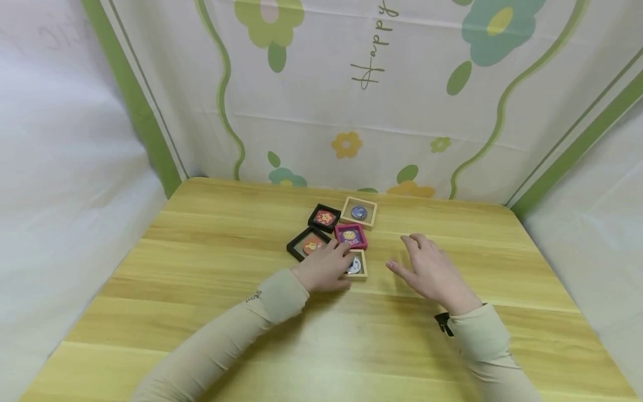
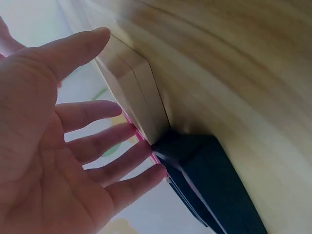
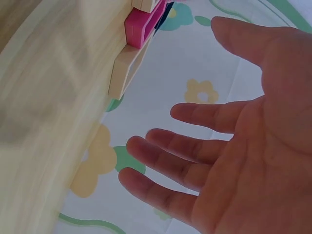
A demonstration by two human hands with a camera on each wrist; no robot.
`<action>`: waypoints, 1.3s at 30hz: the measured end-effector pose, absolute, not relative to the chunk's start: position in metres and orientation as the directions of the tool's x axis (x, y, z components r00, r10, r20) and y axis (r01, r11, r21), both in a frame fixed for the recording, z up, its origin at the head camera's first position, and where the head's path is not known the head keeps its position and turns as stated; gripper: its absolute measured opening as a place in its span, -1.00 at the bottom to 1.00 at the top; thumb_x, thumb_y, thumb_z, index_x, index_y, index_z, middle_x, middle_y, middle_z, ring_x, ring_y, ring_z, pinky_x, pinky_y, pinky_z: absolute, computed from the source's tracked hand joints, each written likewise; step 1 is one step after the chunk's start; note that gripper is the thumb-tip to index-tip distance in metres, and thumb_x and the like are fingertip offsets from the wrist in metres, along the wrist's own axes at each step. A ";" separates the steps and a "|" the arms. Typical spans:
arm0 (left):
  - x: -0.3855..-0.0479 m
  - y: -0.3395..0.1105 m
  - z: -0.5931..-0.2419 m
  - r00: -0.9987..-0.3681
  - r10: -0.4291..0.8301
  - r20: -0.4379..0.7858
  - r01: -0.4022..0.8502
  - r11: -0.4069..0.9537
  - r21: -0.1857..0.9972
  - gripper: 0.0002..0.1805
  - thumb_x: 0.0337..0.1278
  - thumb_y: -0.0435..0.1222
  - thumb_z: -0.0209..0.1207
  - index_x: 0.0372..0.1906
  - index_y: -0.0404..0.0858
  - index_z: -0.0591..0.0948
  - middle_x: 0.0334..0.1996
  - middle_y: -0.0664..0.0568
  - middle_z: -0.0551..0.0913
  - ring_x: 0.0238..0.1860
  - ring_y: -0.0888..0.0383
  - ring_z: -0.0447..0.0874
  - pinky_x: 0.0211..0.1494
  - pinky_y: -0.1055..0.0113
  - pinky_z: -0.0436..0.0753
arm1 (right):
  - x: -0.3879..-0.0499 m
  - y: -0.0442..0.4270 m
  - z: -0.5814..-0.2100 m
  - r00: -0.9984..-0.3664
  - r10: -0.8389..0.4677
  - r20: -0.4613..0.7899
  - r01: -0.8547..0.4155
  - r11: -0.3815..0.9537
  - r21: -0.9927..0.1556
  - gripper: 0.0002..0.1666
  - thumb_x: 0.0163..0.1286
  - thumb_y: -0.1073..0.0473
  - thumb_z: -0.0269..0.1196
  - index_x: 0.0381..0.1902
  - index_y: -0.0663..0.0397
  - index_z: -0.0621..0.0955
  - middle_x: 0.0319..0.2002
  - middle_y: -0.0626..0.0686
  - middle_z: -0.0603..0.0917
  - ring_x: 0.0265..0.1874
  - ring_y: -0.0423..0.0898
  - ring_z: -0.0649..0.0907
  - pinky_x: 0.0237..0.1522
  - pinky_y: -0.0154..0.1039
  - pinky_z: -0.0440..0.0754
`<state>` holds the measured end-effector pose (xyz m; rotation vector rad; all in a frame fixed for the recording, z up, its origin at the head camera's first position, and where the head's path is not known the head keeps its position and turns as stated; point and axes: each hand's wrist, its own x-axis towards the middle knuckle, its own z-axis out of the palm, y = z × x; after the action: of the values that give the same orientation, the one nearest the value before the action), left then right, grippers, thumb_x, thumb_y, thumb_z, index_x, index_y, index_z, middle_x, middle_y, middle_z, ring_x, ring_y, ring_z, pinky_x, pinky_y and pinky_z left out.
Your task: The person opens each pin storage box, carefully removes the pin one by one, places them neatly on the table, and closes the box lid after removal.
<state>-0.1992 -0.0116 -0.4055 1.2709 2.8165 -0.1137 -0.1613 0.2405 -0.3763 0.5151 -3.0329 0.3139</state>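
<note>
Five little framed badges on the desk [image 1: 231, 240] from where I'm sitting, bunched near the middle of its far edge, the side by the flowery curtain [image 1: 301, 111]. Going left to right: first the large black framed badge [image 1: 309, 243], the one farthest toward the desk's left edge, set at an angle with its near right part hidden by a hand. Just behind it is the small black framed badge [image 1: 324, 218], also skewed.

Next is the left hand [image 1: 324, 268], which I've got palm down over the near side of the bunch. Its fingers are stretched out and released, not wrapped around anything, though I can't tell whether the tips actually press on a frame.

Then the magenta framed badge [image 1: 350, 236] in the middle of the pile, with the near wooden framed badge [image 1: 356, 264] just in front of it, partly covered by that same hand. The far wooden framed badge [image 1: 359, 212] sits closest to the desk's far edge.

Last, toward the desk's right edge, my right hand [image 1: 432, 272] hovers apart from everything, fingers loose and spread, holding nothing.
</note>
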 end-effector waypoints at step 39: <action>-0.188 -0.010 -0.397 -0.791 0.608 0.073 0.595 0.735 0.325 -0.12 0.03 0.08 0.37 0.39 -0.23 0.33 0.21 -0.29 0.43 0.16 -0.16 0.46 0.08 0.05 0.58 | -0.158 0.239 -0.375 -0.932 -0.316 0.176 -0.350 0.910 -0.222 -0.25 0.46 -0.05 0.19 0.33 0.42 0.33 0.24 0.42 0.39 0.14 0.32 0.49 0.00 0.23 0.53</action>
<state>-0.1876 -0.0095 -0.3970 1.0028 2.8911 0.5209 -0.1584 0.2390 -0.3745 0.5146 -2.9363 0.3789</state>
